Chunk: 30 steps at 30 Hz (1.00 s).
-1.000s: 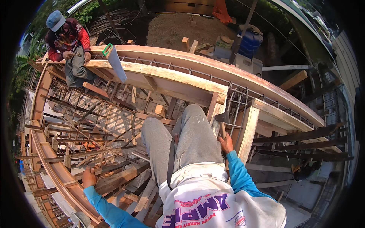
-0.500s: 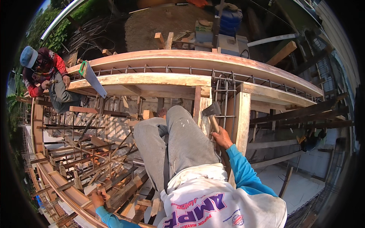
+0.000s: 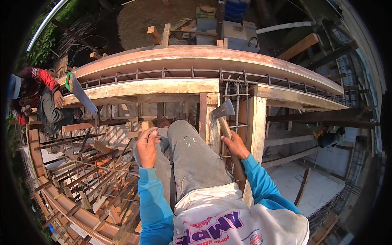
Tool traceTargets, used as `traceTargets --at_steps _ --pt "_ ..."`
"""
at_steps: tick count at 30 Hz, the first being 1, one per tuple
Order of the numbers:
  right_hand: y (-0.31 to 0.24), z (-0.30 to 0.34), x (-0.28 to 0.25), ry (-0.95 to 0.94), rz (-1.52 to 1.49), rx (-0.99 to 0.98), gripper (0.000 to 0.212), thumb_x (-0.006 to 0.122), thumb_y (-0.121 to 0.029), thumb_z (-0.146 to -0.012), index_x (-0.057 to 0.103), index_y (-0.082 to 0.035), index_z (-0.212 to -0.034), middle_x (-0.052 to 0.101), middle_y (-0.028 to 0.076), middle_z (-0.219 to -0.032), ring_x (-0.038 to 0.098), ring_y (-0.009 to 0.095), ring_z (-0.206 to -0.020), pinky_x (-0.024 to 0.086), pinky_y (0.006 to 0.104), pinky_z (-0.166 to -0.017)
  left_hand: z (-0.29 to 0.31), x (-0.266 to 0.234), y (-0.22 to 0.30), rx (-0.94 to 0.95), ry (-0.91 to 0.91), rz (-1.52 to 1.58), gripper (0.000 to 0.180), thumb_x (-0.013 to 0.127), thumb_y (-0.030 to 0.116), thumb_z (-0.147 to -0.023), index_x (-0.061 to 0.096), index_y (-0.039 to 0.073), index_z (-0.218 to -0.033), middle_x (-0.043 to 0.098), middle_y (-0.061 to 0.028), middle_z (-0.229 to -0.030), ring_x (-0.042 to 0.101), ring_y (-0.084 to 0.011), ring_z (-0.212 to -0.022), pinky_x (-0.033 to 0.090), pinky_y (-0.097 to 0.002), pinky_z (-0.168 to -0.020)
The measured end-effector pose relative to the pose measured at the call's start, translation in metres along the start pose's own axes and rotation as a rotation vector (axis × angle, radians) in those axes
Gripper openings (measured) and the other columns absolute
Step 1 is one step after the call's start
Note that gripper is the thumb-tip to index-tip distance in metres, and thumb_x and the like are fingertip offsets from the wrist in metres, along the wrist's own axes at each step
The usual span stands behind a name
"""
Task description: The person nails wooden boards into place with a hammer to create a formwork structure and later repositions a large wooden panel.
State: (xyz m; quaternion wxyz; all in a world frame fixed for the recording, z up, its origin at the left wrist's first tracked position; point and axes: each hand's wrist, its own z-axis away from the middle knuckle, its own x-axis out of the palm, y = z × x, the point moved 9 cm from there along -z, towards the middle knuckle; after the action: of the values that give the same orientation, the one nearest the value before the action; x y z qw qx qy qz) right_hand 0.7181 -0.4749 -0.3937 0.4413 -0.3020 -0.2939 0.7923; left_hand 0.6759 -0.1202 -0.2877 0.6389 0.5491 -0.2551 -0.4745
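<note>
Our right hand (image 3: 236, 146) has its grip closed around the handle of a wooden-handled hatchet with a broad grey metal head (image 3: 223, 124). We hold it slanted, the head away from us, above the right knee of our grey cloth trousers (image 3: 196, 155). The head overlaps a pale, upright wooden board (image 3: 213, 126) in our view; whether they touch, we cannot tell. Just right of the head run grey ribbed steel bars (image 3: 237, 102), and beyond them stands a second pale wooden post (image 3: 258, 126).

Our left hand (image 3: 147, 148) is raised over our left thigh, fingers bent toward the thumb. We cannot tell whether its grip pinches something small or is empty.

Ahead of us, two long, light-brown wooden form boards (image 3: 159, 87) run across the view, with a dark steel reinforcement cage (image 3: 163, 74) between them. At their left end, a handsaw with a green handle and a grey blade (image 3: 83, 94) leans across the nearer board. Beside it sits a co-worker in a maroon-and-red top (image 3: 38, 77) and a blue hat, one hand resting near the knee. Brown timbers crisscross below us at lower left.
</note>
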Motion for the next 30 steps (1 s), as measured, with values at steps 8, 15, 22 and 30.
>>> traceTargets --at_steps 8,15,22,30 --pt "0.022 -0.013 -0.003 0.025 0.098 -0.099 0.035 0.062 -0.024 -0.089 0.052 0.0 -0.112 0.055 0.004 -0.067 0.051 0.011 -0.052 0.043 0.0286 -0.047 -0.118 0.185 -0.024 -0.007 -0.308 0.126 0.021 0.059 0.017 -0.093 0.065 0.001 -0.105 0.066 -0.0033 -0.094 0.062 -0.0105 -0.082 0.051 -0.0244 -0.069" --pt "0.006 -0.008 -0.004 -0.012 -0.067 -0.03 0.035 0.063 -0.023 -0.089 0.051 0.002 -0.112 0.055 0.004 -0.069 0.051 0.011 -0.055 0.043 0.027 -0.049 -0.158 0.242 -0.032 0.212 -0.267 -0.138 0.017 0.06 0.014 -0.089 0.068 0.001 -0.096 0.068 -0.0069 -0.086 0.063 -0.0143 -0.079 0.05 -0.0285 -0.072" --pt "-0.012 -0.006 -0.013 -0.033 -0.213 0.12 0.043 0.062 -0.027 -0.089 0.051 0.003 -0.118 0.059 0.008 -0.079 0.055 0.013 -0.062 0.046 0.0285 -0.056 -0.173 0.259 -0.039 0.206 -0.275 -0.189 0.016 0.061 0.013 -0.087 0.068 0.001 -0.094 0.068 -0.009 -0.085 0.064 -0.0179 -0.078 0.05 -0.03 -0.072" --pt "-0.124 -0.037 -0.068 0.074 -0.049 -0.071 0.04 0.058 -0.029 -0.093 0.051 0.002 -0.117 0.06 0.007 -0.072 0.056 0.011 -0.063 0.045 0.0273 -0.054 -0.187 0.271 -0.029 0.266 -0.336 -0.239 0.014 0.06 0.011 -0.088 0.066 -0.001 -0.092 0.064 -0.0099 -0.081 0.062 -0.0182 -0.074 0.049 -0.0321 -0.069"
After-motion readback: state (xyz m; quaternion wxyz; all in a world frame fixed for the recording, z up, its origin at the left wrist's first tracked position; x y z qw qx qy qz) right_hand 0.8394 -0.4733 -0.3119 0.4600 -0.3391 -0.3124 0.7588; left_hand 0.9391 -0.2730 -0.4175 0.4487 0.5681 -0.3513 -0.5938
